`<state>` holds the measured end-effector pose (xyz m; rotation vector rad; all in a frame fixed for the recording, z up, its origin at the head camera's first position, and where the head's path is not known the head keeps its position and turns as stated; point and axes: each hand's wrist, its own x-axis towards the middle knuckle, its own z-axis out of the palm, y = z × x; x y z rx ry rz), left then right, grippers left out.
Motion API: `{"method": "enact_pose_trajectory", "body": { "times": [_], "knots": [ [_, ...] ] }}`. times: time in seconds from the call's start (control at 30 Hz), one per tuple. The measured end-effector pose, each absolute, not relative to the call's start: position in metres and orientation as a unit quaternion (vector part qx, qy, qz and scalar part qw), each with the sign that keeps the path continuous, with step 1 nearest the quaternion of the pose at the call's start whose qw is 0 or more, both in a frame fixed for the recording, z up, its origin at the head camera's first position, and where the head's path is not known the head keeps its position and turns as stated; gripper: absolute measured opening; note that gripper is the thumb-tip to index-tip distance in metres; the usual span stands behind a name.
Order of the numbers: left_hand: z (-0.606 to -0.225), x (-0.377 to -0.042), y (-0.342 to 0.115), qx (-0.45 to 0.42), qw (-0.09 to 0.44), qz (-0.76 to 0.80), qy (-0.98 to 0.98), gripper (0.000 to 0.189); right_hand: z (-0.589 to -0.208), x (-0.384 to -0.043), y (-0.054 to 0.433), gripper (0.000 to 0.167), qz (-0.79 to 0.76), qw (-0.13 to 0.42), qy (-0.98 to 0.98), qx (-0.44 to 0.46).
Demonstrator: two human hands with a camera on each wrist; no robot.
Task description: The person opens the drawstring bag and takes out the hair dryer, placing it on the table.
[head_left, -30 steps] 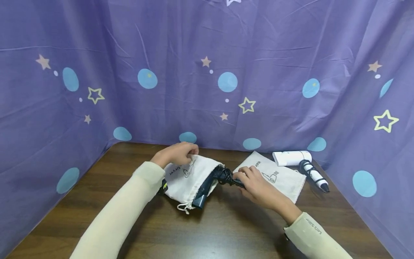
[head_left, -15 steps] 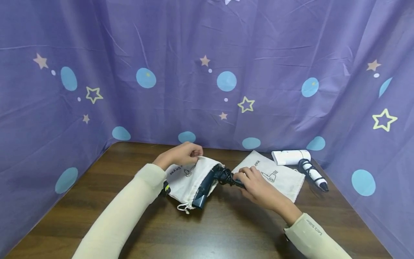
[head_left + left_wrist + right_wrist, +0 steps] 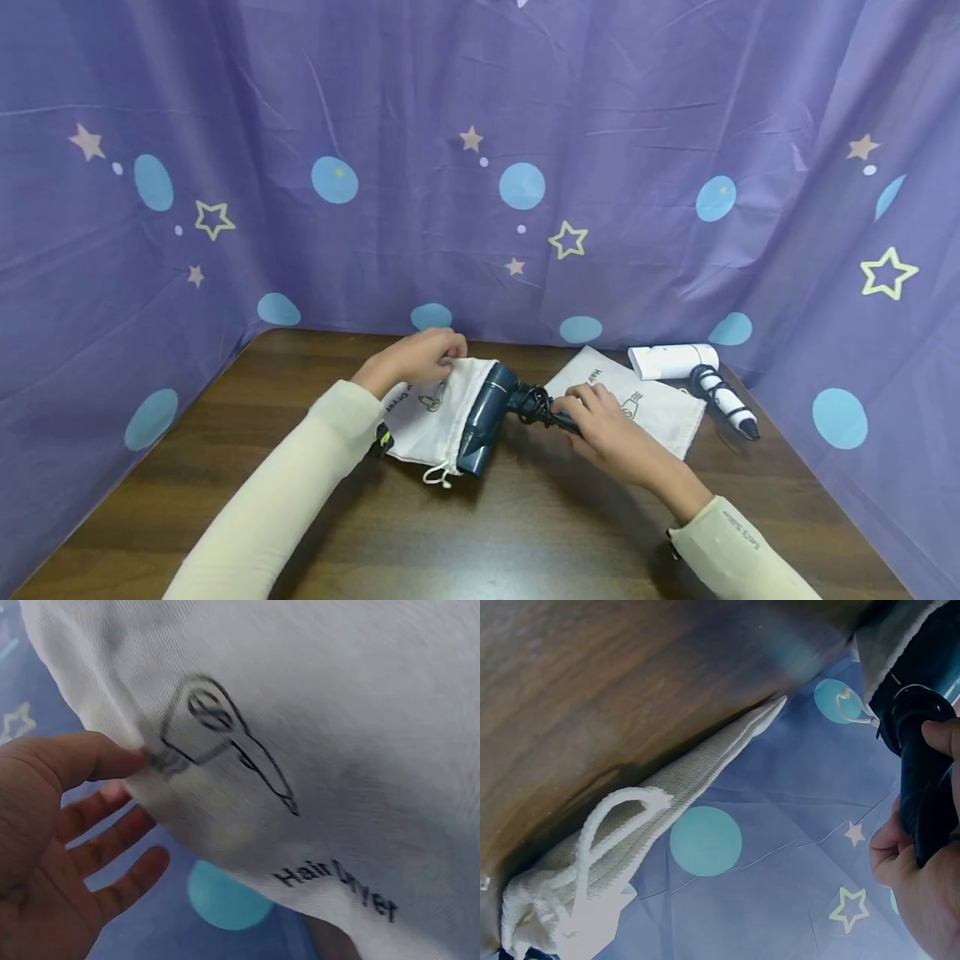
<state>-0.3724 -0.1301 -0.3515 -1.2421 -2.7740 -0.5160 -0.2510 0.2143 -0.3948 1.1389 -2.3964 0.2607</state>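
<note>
My left hand pinches the edge of a white drawstring bag between thumb and fingers. In the left wrist view, the bag's cloth carries a dryer drawing and the words "Hair Dryer". A dark blue hair dryer lies across the bag's mouth, its barrel showing outside the cloth. My right hand grips the dryer's handle, which has the black cord wound round it. Close up in the right wrist view, the right hand has its thumb along the dark handle.
A second white bag with similar print lies flat behind my right hand. Beyond it, at the back right, rests a white hair dryer with a black cord round its handle. A purple curtain hangs behind the wooden table.
The dark blue hair dryer has come out of the bag's mouth toward the right, its barrel now exposed. My right hand has shifted slightly right with it; the left stays on the bag.
</note>
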Motion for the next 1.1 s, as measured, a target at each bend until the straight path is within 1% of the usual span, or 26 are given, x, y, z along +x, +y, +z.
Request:
{"method": "enact_pose_trajectory", "body": {
  "times": [0.1,0.17,0.33,0.43,0.53,0.63,0.7,0.77,0.83,1.03,1.1],
  "knots": [
    [-0.347,-0.36,-0.126,-0.395,0.051,-0.161,-0.903,0.024,-0.393,-0.252,0.214,0.046,0.094,0.237,-0.873,0.415],
    [-0.346,-0.349,-0.126,-0.406,0.057,-0.173,-0.896,0.023,-0.392,-0.253,0.213,0.045,0.095,0.238,-0.874,0.414],
    [-0.348,-0.324,-0.129,-0.484,0.058,-0.197,-0.851,0.014,-0.391,-0.256,0.213,0.045,0.097,0.237,-0.875,0.411],
    [-0.353,-0.311,-0.133,-0.525,0.063,-0.2,-0.825,0.015,-0.39,-0.257,0.214,0.045,0.097,0.236,-0.877,0.408],
    [-0.359,-0.299,-0.139,-0.547,0.067,-0.196,-0.811,0.015,-0.39,-0.258,0.215,0.045,0.097,0.234,-0.879,0.405],
    [-0.367,-0.287,-0.147,-0.555,0.054,-0.198,-0.806,0.02,-0.389,-0.258,0.215,0.043,0.098,0.231,-0.881,0.401],
    [-0.371,-0.28,-0.151,-0.548,0.041,-0.197,-0.812,0.027,-0.388,-0.259,0.216,0.042,0.1,0.23,-0.882,0.399],
    [-0.377,-0.275,-0.154,-0.539,0.04,-0.19,-0.82,0.036,-0.389,-0.26,0.216,0.042,0.101,0.23,-0.883,0.398],
    [-0.381,-0.272,-0.155,-0.537,0.057,-0.179,-0.823,0.041,-0.39,-0.261,0.218,0.043,0.102,0.23,-0.883,0.396],
    [-0.392,-0.275,-0.148,-0.585,0.168,-0.165,-0.776,0.037,-0.39,-0.26,0.219,0.044,0.112,0.227,-0.885,0.392],
    [-0.394,-0.277,-0.147,-0.595,0.186,-0.168,-0.763,0.038,-0.39,-0.26,0.219,0.043,0.115,0.225,-0.885,0.39]
  ]
}}
